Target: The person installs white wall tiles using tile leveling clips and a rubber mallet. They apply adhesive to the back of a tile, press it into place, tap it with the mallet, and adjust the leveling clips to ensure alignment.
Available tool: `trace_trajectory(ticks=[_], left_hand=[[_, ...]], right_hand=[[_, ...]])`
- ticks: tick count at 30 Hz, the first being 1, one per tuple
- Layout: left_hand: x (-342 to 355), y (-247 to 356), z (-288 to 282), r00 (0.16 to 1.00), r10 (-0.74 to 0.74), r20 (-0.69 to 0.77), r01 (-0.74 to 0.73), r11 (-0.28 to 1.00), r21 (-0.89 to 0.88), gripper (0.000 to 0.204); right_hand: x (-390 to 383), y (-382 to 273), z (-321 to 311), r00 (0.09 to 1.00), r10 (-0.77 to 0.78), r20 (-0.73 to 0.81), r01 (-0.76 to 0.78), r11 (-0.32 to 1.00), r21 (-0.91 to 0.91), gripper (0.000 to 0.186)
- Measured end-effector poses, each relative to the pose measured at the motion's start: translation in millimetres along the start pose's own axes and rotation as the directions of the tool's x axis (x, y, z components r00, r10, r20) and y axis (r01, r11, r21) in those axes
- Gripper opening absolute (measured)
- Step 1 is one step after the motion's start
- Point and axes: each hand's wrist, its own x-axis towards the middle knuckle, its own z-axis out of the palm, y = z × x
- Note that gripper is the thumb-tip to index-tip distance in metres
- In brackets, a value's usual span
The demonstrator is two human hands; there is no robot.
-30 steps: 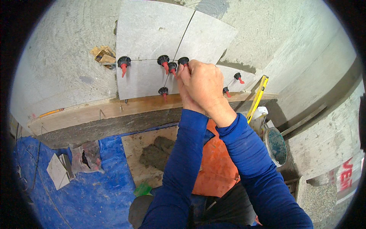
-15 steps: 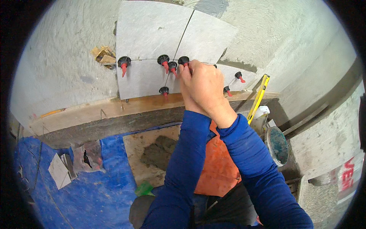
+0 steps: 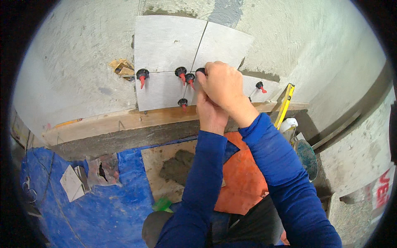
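My right hand is closed over a black-and-red tile levelling clip, whose black disc shows just above the fingers. Below and partly behind it, my left hand is turned palm up, its thumb side reaching to the same clip; most of its fingers are hidden. The clip sits on the joint between light grey wall tiles. Near it on the same joint are another levelling clip and one close beside it. A further levelling clip stands at the left tile edge.
A wooden ledger strip runs under the tiles. A yellow spirit level leans at the right, near a bucket. Below lie a mortar heap on a board, an orange sheet and a blue tarp with tile pieces.
The whole view has shifted slightly, with the tiles now lower. My left wrist has turned and shows more palm, while my right hand stays on the same levelling clip.
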Motion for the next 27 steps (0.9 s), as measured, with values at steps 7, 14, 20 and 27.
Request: trace_trajectory(ticks=[7,14,20,27], left_hand=[[2.1,6.0,-5.2,0.999,-0.041,-0.026,0.041,0.999,0.005,0.041],[12.2,2.6,-15.2,0.99,-0.019,-0.137,0.009,0.997,-0.076,0.027],[13.1,5.1,-17.6,0.998,-0.036,-0.052,0.029,0.99,-0.136,0.028],[7.7,0.8,-1.5,0.975,0.038,-0.22,-0.047,0.998,-0.035,0.027]], right_hand=[[14.7,1.1,-4.4,0.984,0.058,0.166,-0.045,0.995,-0.084,0.03],[18.2,-0.5,-5.2,0.976,0.068,0.207,-0.07,0.998,0.0,0.03],[17.0,1.7,-0.5,0.989,-0.001,0.15,0.001,1.0,0.001,0.029],[12.5,2.9,3.3,0.996,0.001,0.095,-0.006,0.999,0.046,0.03]])
